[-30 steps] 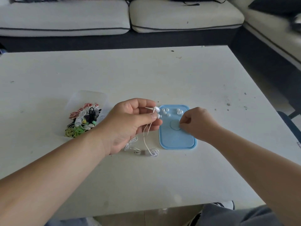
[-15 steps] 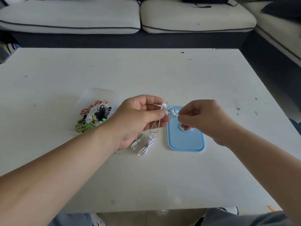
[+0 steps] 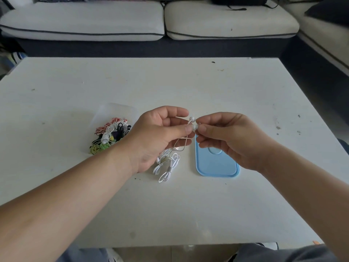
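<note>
Right hand (image 3: 232, 138) has come up off the blue tray (image 3: 217, 167) and across to the left hand (image 3: 158, 137); the two now meet fingertip to fingertip above the tray's far end, clear of the table (image 3: 188, 86). Left hand: thumb and forefinger pinch a white earbud (image 3: 194, 126) just behind its head, other fingers loosely curled. A second earbud (image 3: 191, 119) stands just above the first. Right hand: thumb and forefinger pinch the front end of the same white earbud; whether a separate tip sits between them, cannot tell. White cable (image 3: 170, 163) hangs from the left hand and ends in loose coils on the table, between the left wrist and the tray. Clear tub (image 3: 117, 108) holding bundled coloured earphones (image 3: 111, 135) sits left of the left hand, partly hidden behind it. Sofa (image 3: 226, 21) beyond the table's far edge.
</note>
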{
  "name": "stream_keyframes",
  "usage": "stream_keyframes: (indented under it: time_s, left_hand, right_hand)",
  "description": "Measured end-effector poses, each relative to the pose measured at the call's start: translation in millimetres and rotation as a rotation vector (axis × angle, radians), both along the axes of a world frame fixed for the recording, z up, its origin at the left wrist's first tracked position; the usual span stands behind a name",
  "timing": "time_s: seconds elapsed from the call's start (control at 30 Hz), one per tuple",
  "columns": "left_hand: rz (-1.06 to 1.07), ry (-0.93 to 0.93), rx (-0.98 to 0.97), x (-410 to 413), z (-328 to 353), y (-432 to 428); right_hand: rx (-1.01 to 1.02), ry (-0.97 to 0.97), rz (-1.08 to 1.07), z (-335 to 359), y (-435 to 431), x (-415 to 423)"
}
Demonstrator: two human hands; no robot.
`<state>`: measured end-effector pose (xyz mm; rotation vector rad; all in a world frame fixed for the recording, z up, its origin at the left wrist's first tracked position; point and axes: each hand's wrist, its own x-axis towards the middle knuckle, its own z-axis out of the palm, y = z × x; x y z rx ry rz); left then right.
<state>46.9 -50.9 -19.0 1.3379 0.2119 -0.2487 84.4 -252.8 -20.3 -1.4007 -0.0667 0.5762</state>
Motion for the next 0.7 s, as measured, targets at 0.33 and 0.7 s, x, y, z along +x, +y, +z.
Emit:
stream_keyframes:
  time_s: [0.33,0.7]
  left_hand:
    - [0.027,-0.002,-0.033,0.5,-0.1,0.4]
    - [-0.015,-0.002,-0.028,0.2,2.1,2.0]
  right_hand:
    - [-0.002,-0.064,0.028,-1.4,0.7,0.4]
    - [0.102,0.021,0.111,-2.6,-1.4,1.8]
